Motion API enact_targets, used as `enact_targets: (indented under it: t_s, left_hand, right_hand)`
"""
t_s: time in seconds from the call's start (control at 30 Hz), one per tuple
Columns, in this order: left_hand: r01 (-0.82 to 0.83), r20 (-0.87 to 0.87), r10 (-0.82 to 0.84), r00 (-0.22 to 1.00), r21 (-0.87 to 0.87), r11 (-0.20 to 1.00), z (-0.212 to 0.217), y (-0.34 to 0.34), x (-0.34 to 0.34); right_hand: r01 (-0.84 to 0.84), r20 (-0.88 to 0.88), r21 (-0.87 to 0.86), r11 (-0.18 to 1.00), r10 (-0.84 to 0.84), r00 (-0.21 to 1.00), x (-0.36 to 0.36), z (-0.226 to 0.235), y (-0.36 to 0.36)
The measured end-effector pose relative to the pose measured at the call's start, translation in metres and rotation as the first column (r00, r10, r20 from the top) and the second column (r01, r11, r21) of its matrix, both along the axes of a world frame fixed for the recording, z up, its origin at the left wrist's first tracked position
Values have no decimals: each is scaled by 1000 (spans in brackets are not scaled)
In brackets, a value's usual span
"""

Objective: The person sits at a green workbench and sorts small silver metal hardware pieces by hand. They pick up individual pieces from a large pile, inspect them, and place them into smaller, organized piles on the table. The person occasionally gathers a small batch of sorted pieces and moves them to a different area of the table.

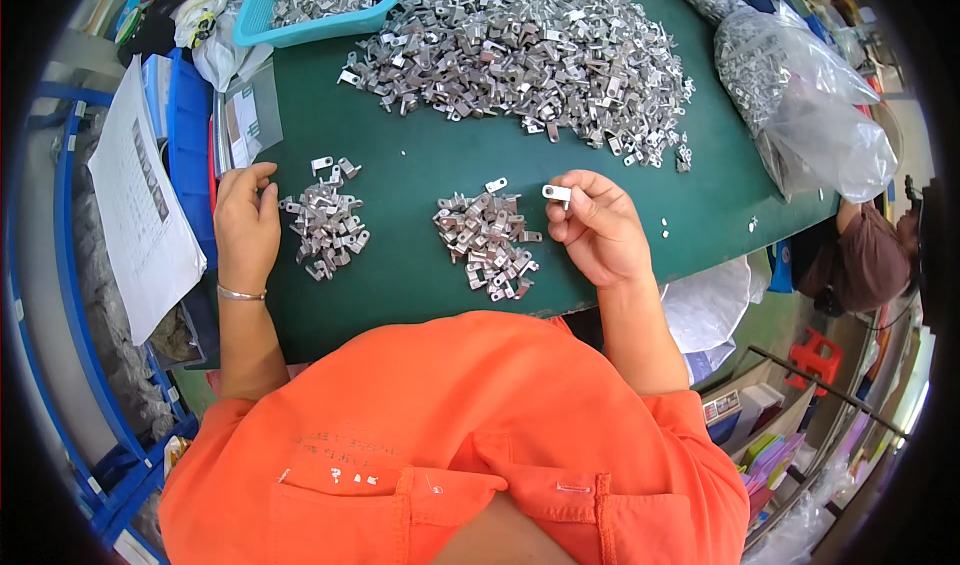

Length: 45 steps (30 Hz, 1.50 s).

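Silvery metal, piece by piece: work apparently at an early stage

Your right hand (606,233) pinches a single small bracket (556,195) between thumb and fingers, raised over the green table (390,170), with its flat, holed end pointing to your left. Your left hand (246,227) rests just beside the left small pile (327,229); its fingers are loosely curled, thumb and forefinger stand apart, and nothing shows between them. The right small pile (487,245) lies between your hands, nearer the right one, well apart from its neighbour.

Beyond both small piles spreads the large heap (530,55) of similar brackets, many times their bulk. More metal pieces fill the pale-blue basket (325,33) at the heap's left and the clear plastic bag (815,155) at its right. Judged by these amounts, you have handled only a modest share, if the small piles are portions set apart from the heap; most of the stock would then be left to do. The bracket in your grip is the one piece visibly in hand, not yet laid with any group. At this distance the pieces are too small to tell whether the two piles differ, so which of them counts as finished cannot be said.
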<state>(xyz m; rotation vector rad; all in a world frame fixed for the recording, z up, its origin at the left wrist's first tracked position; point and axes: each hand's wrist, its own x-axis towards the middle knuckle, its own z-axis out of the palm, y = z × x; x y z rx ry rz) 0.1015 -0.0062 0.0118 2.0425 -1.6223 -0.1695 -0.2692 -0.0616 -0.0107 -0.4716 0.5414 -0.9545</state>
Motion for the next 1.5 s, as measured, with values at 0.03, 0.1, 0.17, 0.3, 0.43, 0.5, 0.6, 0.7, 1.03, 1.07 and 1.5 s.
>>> enact_targets:
  t_s: [0.03, 0.1, 0.17, 0.3, 0.43, 0.5, 0.6, 0.7, 1.03, 1.07, 1.5]
  left_hand:
    - [-31, -41, 33, 999, 43, 999, 4, 6, 2]
    - [-19, -50, 15, 999, -82, 996, -2, 13, 3]
    - [-39, -12, 37, 999, -141, 989, 1, 19, 7]
    - [-108, -3, 109, 994, -188, 976, 6, 21, 8]
    - [-71, 77, 76, 994, -68, 995, -3, 27, 4]
    - [-21, 81, 23, 996, -32, 999, -12, 30, 9]
    - [-5, -50, 6, 999, 15, 1000, -14, 27, 4]
    - [30, -163, -18, 987, 72, 997, -2, 20, -4]
    - [288, -460, -326, 826, -153, 945, 29, -23, -100]
    - [312, -510, -351, 785, -164, 936, 26, -23, -109]
    - [366, -924, -367, 110, -306, 879, -9, -18, -136]
  right_hand:
    - [-22, 13, 2, 1000, 21, 1000, 1, 0, -1]
    - [-10, -190, -173, 985, -24, 982, 2, 11, 1]
    - [-62, -423, -497, 865, -179, 888, 5, 8, 6]
    - [-489, -563, -820, 298, -577, 592, 18, 18, 16]
    - [-559, -623, -775, 293, -502, 601, 18, 14, 21]
    - [-469, -619, -785, 404, -516, 592, 19, 15, 20]
    - [-405, -603, -798, 447, -599, 526, 10, 15, 8]
    - [-414, -629, -769, 487, -694, 350, 6, 14, -4]
    - [-471, -709, -579, 665, -696, -112, 22, -4, -37]
    - [-396, -805, -544, 740, -594, -5, 20, 0, -35]
    - [-418, -509, -859, 297, -598, 619, 46, 29, 3]
